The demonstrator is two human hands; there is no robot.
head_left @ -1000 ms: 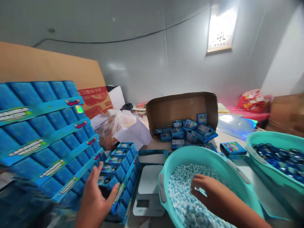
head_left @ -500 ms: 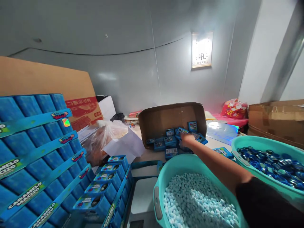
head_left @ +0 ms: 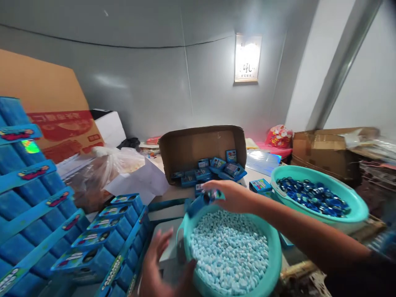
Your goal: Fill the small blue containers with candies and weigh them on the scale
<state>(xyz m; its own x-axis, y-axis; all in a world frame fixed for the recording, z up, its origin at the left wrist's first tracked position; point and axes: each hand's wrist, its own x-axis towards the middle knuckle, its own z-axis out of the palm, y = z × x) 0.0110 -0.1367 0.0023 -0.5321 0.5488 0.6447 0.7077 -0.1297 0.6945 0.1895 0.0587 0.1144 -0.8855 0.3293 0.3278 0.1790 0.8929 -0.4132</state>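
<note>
My right hand is closed on a small blue carton, just above the far rim of a turquoise tub full of pale blue pellet-like sweets. Low in front, my left hand is raised with fingers spread and nothing in it, somewhat blurred, at the tub's left side. Behind the right hand, a brown cardboard box lies on its side with several more blue cartons in it. To the left of my left hand, a display tray holds a row of blue cartons with round windows.
Stacked display trays of blue boxes rise at the left. At the right stands a second turquoise tub with shiny blue wrapped pieces. Plastic bags, paper and another cardboard box lie behind.
My right hand has drawn back from the cardboard box towards me, bringing a blue carton out. My left hand has come into view from below. The camera has turned somewhat to the right.
</note>
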